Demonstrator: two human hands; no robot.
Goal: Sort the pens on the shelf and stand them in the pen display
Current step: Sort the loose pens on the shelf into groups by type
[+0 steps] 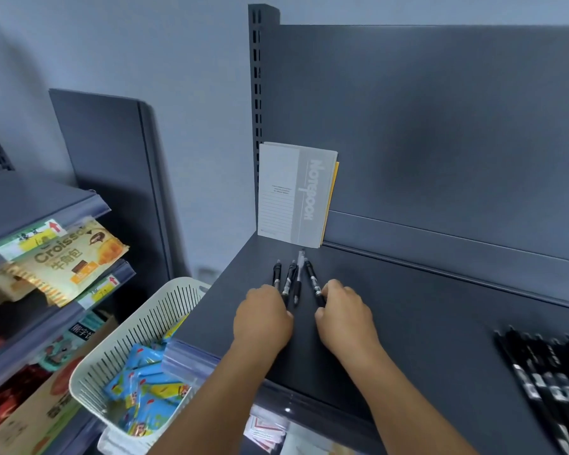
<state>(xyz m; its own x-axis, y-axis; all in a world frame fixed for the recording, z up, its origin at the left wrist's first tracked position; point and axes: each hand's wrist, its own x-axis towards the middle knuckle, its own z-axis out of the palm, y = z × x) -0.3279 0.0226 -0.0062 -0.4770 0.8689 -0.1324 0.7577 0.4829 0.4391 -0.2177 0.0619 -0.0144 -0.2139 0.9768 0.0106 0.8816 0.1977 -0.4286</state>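
One dark shelf [408, 307] fills the middle and right of the view, with its back panel [440, 126] rising behind. At 8 o'clock a white basket [138, 330] holds blue packets [142, 392], just beside the shelf's left edge. At 9 o'clock a croissant bag [69, 257] lies on a neighbouring rack [40, 205]. A grey notebook [293, 195] leans upright against the back panel at 12 o'clock. At 4 o'clock a bundle of black pens [549, 385] lies on the shelf, well apart from the hands.

Four pens [297, 280] lie side by side just in front of the notebook, their tips pointing towards it and fanning slightly. The left hand [263, 320] rests knuckles-up on the shelf, its fingers curled at the near ends of the two left pens; whether it grips them I cannot tell. The right hand [345, 313] has its fingers curled round the near end of the rightmost pen [314, 282]. No part of a pen display can be made out.
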